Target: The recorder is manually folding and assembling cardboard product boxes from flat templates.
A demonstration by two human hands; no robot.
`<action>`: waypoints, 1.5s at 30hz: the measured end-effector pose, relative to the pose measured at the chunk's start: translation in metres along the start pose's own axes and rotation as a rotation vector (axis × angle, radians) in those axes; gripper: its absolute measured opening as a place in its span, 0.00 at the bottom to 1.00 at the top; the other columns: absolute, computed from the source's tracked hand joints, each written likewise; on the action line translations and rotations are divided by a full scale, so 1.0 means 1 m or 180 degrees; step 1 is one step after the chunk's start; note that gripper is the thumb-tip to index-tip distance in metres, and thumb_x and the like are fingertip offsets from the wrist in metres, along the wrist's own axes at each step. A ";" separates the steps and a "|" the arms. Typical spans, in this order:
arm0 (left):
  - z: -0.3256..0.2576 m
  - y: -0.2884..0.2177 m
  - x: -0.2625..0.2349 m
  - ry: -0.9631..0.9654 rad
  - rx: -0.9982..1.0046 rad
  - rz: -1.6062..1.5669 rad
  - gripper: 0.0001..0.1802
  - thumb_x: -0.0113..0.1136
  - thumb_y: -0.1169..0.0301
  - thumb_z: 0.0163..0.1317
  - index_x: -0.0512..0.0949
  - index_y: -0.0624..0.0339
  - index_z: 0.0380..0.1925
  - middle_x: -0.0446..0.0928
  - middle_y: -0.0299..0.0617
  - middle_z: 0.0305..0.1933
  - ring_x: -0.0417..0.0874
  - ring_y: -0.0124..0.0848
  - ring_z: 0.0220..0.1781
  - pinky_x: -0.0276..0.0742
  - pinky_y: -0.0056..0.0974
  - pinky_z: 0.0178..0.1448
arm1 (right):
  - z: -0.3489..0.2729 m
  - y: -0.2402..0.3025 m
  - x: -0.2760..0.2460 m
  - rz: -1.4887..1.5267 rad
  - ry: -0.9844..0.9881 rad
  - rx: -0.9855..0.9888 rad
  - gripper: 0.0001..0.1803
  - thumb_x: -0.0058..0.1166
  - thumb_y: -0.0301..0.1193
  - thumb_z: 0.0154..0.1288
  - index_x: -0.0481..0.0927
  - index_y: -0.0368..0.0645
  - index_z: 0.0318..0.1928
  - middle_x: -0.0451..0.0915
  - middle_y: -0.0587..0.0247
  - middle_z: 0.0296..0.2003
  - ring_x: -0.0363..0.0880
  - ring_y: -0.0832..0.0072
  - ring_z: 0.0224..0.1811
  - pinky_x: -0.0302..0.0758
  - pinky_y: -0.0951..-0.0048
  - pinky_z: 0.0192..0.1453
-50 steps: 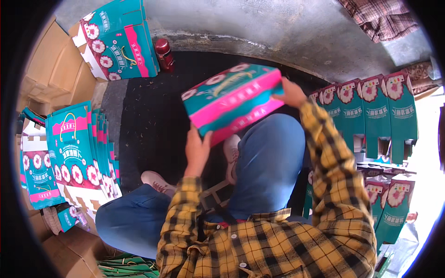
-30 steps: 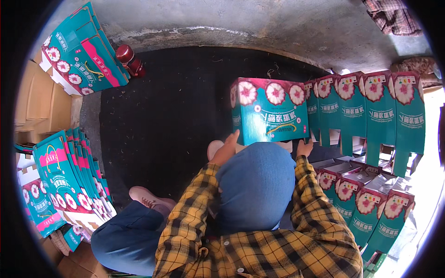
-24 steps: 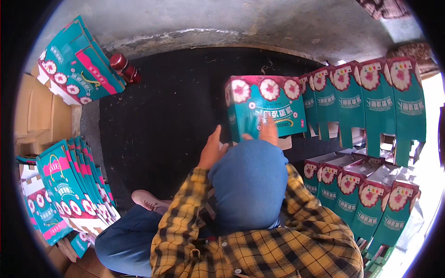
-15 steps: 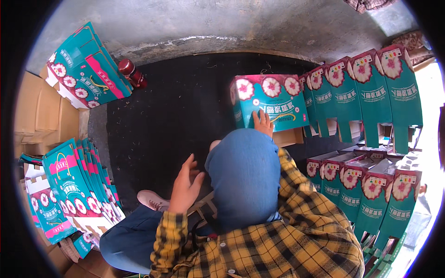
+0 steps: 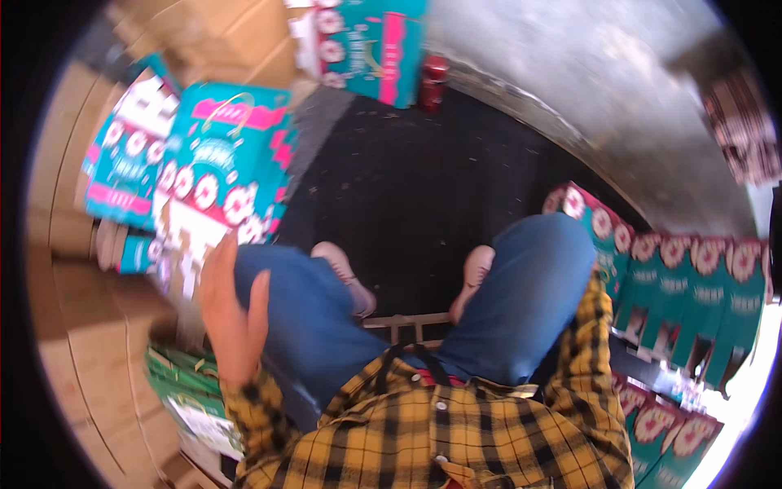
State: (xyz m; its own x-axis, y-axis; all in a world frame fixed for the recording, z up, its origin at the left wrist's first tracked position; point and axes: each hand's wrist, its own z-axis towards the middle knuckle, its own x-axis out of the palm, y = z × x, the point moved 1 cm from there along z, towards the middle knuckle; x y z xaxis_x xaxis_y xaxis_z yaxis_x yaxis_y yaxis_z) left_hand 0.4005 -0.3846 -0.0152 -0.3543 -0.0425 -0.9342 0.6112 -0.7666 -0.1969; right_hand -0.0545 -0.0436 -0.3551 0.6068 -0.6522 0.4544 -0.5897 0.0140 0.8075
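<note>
**Q:** Hands first. What were they doing?

**A:** My left hand point(image 5: 232, 322) was up and empty, palm open, fingers loosely spread with the thumb apart. It wasn't pinching or touching anything. My right hand was hidden. Only the plaid sleeve point(image 5: 595, 342) showed, running down past my right knee point(image 5: 542, 261), so I could not tell whether that hand was open or closed.

**Q:** What was nearest the left hand?

**A:** The flat cartons point(image 5: 224, 163). They were teal with pink bands and round flower prints, and leaned together in a stack just up and left of my fingers, near but apart. The picture was blurred there, so I could not count them.

**Q:** And further out?

**A:** Brown cardboard point(image 5: 73, 342) lay to the left and green sheets point(image 5: 175, 383) under my forearm. A black mat point(image 5: 407, 196) was under my shoes, and another teal carton point(image 5: 366, 37) lay at its far edge beside a red container point(image 5: 432, 81). To my right stood a row of upright boxes point(image 5: 700, 301), side by side.

**Q:** Which step, by your reckoning?

**A:** A reach, I'd judge. I was between pieces, with the open hand headed for the flat stack.

**Q:** What would the next move need?

**A:** Probably closing on the edge of the front carton alone and peeling it off without dragging its neighbours, then bringing the right hand round to help.
</note>
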 end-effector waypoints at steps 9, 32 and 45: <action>-0.009 0.066 0.075 -0.0785 -0.0233 -0.0955 0.17 0.65 0.66 0.64 0.79 0.65 0.48 0.80 0.53 0.49 0.79 0.52 0.53 0.74 0.50 0.58 | -0.131 0.150 0.181 -0.1217 0.0030 -0.0463 0.31 0.38 0.50 0.80 0.79 0.33 0.56 0.83 0.54 0.50 0.81 0.68 0.53 0.74 0.67 0.63; 0.064 0.262 0.350 -0.1954 -0.4090 -0.6955 0.23 0.55 0.63 0.76 0.65 0.65 0.63 0.74 0.45 0.63 0.77 0.38 0.66 0.75 0.50 0.66 | -0.034 0.133 0.304 -0.2771 0.0520 -0.0135 0.15 0.50 0.37 0.80 0.80 0.36 0.49 0.84 0.61 0.42 0.83 0.76 0.44 0.78 0.72 0.55; 0.118 0.313 0.272 -0.2414 -0.3427 -0.5781 0.25 0.61 0.52 0.73 0.73 0.63 0.54 0.81 0.48 0.46 0.86 0.38 0.43 0.81 0.40 0.48 | -0.035 0.136 0.300 -0.2770 0.0641 0.0012 0.15 0.51 0.36 0.80 0.80 0.35 0.52 0.84 0.61 0.44 0.82 0.77 0.46 0.77 0.73 0.57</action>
State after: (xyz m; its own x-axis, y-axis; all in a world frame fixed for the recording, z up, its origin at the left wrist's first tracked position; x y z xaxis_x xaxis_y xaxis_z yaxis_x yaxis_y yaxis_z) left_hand 0.4118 -0.7120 -0.2957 -0.7713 -0.2791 0.5720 -0.6337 0.2532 -0.7309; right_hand 0.0664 -0.2108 -0.0957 0.9223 -0.2852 -0.2610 0.1218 -0.4265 0.8963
